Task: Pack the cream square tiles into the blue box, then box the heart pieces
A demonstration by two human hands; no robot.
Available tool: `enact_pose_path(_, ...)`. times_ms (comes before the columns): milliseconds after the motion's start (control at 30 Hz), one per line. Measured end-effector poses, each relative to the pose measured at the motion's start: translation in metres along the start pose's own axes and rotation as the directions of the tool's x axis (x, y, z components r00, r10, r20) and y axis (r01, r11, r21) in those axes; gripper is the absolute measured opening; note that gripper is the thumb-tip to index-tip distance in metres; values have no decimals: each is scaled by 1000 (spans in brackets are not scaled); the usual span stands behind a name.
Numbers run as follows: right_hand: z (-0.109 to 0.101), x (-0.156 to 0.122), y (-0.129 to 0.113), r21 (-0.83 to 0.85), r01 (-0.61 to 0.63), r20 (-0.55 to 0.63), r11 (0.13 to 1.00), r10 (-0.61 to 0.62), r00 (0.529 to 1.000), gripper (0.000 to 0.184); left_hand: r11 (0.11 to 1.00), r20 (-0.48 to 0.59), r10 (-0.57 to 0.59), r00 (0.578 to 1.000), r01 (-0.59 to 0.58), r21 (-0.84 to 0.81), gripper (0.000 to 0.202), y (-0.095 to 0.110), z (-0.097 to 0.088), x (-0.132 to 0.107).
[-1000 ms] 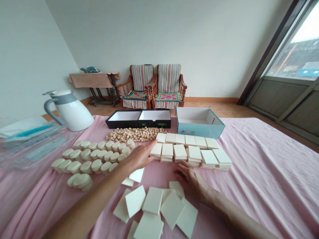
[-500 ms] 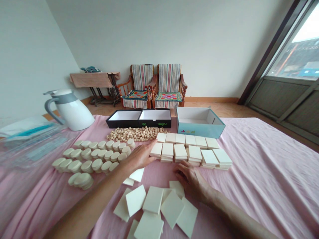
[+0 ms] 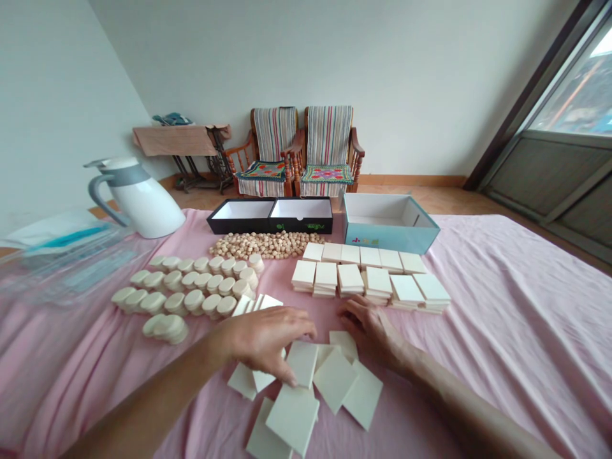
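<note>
Loose square tiles [image 3: 335,380]: cream, thin, laid flat and overlapped at skewed angles, heaped on the pink cloth [image 3: 502,331] at front centre.

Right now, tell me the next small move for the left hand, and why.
Probably close the fingers on the loose tile under them and lift it: the left hand lies open on the scattered pile, gripping nothing, while the neat stacks sit farther off beyond the right hand.

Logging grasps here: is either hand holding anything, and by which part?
Nothing is lifted. The left hand rests fingertips-down on the loose white tiles; the right hand lies flat at their far edge.
</note>
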State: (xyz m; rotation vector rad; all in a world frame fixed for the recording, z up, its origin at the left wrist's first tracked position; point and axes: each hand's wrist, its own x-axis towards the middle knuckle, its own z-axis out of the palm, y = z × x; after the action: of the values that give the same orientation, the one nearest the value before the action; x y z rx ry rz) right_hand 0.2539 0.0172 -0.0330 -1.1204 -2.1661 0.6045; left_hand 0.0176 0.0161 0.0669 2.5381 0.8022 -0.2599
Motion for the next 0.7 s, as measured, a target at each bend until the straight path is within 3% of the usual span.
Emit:
enact_pose_path(133,0,0,0,4,0,-1,1000,0,1000,14,1000,-22,1,1000,-1,22,52,0,12,5)
enact_pose_path(333,1,0,-1,12,1,-6,1000,-1,1000,14,1000,-29,-6,1000,7,24,58,2,12,7)
enact_pose_path(500,0,1,-3,21,1,2,1000,-1,1000,14,999,-23,10,1000,-9,47,44,7,12,4)
enact_pose_path(600,-1,0,-4,29,-10,3,1000,10,1000,14,999,-101,-13,995,18,42,42,4,6,3)
enact_pose_path(700,-1,0,-4,40,-15,-4,999,15,1000,14,998,-252,-37,967,48,38,52,-11,-9,6)
